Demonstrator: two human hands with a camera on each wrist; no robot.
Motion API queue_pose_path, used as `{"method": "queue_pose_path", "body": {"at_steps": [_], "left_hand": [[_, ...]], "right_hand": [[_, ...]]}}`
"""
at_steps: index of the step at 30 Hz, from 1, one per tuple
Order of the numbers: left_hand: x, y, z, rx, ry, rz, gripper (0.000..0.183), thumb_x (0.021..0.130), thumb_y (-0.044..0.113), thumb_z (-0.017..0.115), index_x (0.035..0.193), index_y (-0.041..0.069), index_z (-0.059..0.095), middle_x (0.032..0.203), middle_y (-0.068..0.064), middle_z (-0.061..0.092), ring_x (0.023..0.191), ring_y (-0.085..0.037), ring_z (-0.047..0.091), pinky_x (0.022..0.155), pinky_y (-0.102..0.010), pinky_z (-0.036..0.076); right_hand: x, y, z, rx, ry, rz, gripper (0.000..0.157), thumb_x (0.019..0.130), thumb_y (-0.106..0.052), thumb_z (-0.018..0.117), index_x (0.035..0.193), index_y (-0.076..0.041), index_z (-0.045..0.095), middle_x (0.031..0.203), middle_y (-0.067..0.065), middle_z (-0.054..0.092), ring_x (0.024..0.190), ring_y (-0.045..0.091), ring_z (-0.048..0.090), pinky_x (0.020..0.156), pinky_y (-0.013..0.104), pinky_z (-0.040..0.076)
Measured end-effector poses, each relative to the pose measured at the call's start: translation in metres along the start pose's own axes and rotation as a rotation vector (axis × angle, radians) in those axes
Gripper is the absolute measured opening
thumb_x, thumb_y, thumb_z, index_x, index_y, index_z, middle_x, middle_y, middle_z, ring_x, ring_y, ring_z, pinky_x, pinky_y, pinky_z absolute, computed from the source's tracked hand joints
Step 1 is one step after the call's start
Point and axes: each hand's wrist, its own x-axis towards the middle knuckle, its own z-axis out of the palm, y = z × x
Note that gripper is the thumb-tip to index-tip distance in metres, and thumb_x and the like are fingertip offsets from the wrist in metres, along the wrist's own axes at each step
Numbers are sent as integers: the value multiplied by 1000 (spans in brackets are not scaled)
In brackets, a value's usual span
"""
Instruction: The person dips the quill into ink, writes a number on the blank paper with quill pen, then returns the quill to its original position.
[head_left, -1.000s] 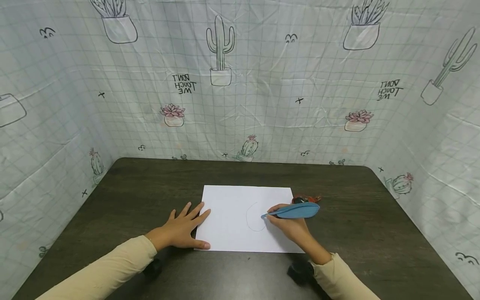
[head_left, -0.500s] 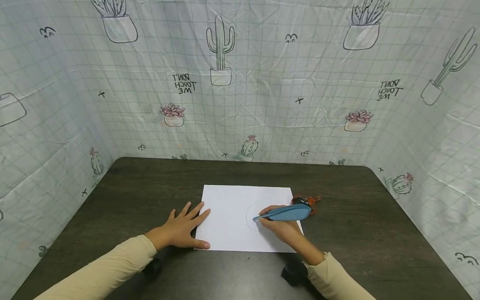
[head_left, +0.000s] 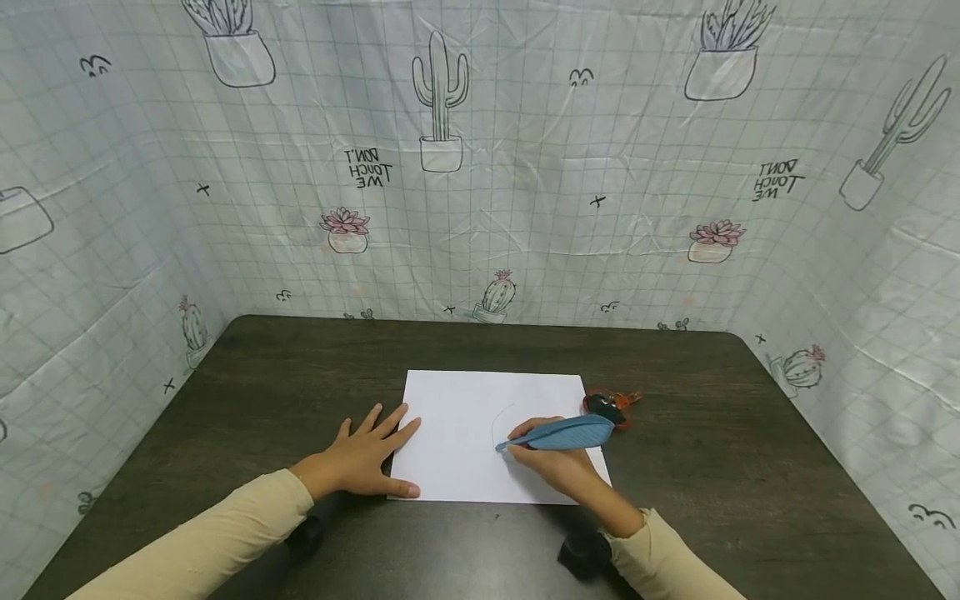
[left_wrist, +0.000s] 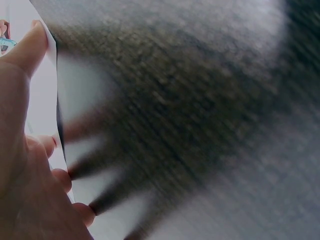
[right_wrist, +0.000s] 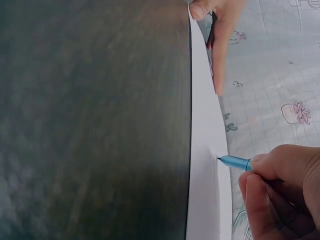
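Observation:
A white sheet of paper (head_left: 450, 408) lies on the dark table in the head view, with a thin curved pencil-like line (head_left: 493, 425) on its right half. My left hand (head_left: 360, 462) rests with fingers spread at the sheet's left edge, the thumb on its lower corner. Between thumb and fingers of my right hand (head_left: 558, 468) is a blue feather-shaped pen (head_left: 573, 432), its plume leaning right. In the right wrist view the point of the pen (right_wrist: 235, 162) is at the paper. The right hand hides part of the drawn line and the sheet's right side.
An orange and black object (head_left: 609, 408) sits beside the sheet's upper right edge, just beyond the right hand. Dark wood tabletop (head_left: 315, 350) surrounds the paper. A white cloth (head_left: 540, 167) printed with cacti hangs behind and at both sides.
My right hand has moved left and slightly nearer with the pen, across the drawn shape to its left side. The orange and black object shows more fully. The left hand stays put.

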Motion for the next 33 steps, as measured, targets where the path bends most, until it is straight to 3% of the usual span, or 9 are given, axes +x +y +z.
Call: {"method": "queue_pose_path", "body": {"at_steps": [13,22,33], "left_hand": [[0,-1,2,1,-13,5,101,77,72,60,155,21,22,162,-9,7,144,-45,5,101,-77,7],[-2,2,-1,0,-6,-2,99,78,69,63,154,19,24,161,-10,10,144,-46,8,100,-77,10],[0,-1,1,1,-5,-1,99,77,70,62,154,21,24,161,-9,9,144,-45,6,101,-77,9]], "right_hand": [[-3,-2,0,24,-10,-33,7,81,-8,75,87,-6,73,78,1,69,64,11,52,54,22,42],[-1,-1,-1,22,34,-48,7,82,-13,76,88,-9,75,82,-1,71,69,9,56,56,22,44],[11,-8,-32,39,154,-97,17,83,-21,77,96,-10,76,87,2,73,74,11,61,62,26,47]]}}
